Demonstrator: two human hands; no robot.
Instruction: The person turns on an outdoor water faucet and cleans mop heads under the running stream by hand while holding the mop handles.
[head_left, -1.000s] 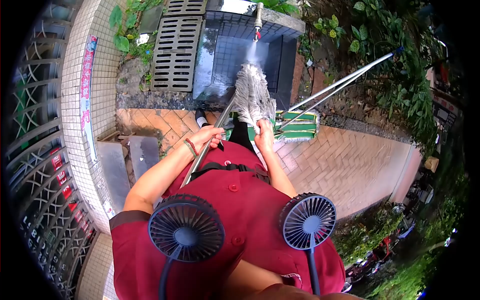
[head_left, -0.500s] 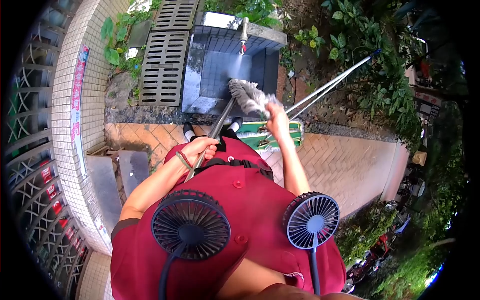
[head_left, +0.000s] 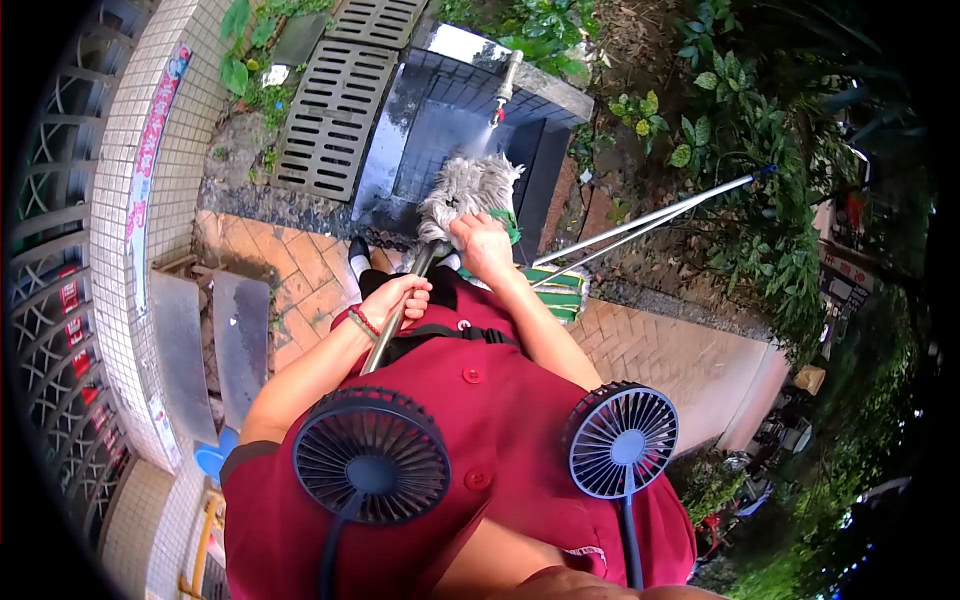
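Note:
My left hand (head_left: 398,298) is closed around the metal mop pole (head_left: 380,347), in front of my waist. At the pole's far end the grey string mop head (head_left: 465,185) lies spread over the near part of a dark basin (head_left: 378,185). My right hand (head_left: 484,246) grips the near edge of the mop head with curled fingers, beside a strip of green cloth (head_left: 513,226). Water sprays from the tap (head_left: 502,100) with a red handle onto the strings. The basin floor under the mop is hidden.
A slotted drain cover (head_left: 330,120) lies left of the basin. Two poles (head_left: 650,218) slant to the right, near a green-and-white flat mop (head_left: 560,290) on the paving. Plants (head_left: 725,95) grow behind. A tiled wall (head_left: 140,260) and grey slabs (head_left: 240,350) stand at left.
The mop head has moved left and spread out under the tap's spray. My right hand has moved left and nearer to the pole with it. My left hand keeps its grip.

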